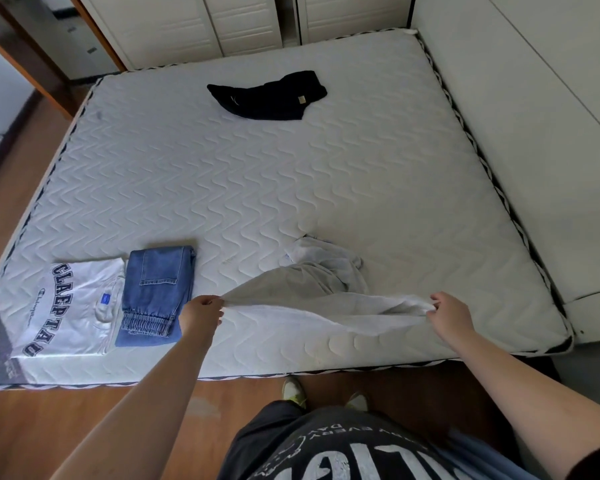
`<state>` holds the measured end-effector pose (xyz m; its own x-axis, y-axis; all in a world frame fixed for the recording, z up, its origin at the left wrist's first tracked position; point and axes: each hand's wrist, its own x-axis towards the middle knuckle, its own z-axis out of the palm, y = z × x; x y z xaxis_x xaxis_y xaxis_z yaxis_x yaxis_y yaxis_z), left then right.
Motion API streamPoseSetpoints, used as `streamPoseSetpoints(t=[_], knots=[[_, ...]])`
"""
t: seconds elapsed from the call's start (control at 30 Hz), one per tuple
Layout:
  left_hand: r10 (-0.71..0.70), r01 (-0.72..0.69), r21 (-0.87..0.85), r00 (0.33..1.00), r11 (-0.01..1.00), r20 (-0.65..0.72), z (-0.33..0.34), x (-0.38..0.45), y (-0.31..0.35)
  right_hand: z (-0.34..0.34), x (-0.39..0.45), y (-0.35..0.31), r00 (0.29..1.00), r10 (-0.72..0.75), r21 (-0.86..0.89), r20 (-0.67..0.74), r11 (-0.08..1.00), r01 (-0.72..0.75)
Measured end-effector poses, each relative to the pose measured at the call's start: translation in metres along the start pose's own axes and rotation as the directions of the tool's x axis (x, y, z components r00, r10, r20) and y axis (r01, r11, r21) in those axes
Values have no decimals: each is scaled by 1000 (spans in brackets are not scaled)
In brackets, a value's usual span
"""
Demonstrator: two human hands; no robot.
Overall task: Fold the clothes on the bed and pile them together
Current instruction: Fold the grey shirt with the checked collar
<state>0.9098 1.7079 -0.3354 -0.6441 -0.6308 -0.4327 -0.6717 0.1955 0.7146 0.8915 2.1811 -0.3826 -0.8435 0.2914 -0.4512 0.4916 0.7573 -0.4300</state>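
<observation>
The left hand (pixel 201 311) and right hand (pixel 449 315) each pinch an end of the pale grey garment (pixel 312 289) stretched near the mattress (pixel 257 188) edge; its far half lies bunched, so folding now risks trapped creases; a slipping pinch drops it.

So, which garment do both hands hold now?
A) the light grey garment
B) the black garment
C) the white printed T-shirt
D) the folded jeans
A: the left hand and right hand each pinch an edge of the grey garment, stretched between them.
</observation>
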Motion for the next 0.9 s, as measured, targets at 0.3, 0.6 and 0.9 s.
streamPoseSetpoints(t=[0.3,0.6,0.9], knots=[[-152,178,-168,975,970,160,-2,-8,2,3,-9,-2,1000,3,128,-6,992,-2],[-51,52,-16,997,999,51,-5,6,-3,18,-12,2,999,41,272,36,961,-50],[110,-122,229,992,966,66,-3,48,43,6,-1,-40,940,234,874,248,363,-322]])
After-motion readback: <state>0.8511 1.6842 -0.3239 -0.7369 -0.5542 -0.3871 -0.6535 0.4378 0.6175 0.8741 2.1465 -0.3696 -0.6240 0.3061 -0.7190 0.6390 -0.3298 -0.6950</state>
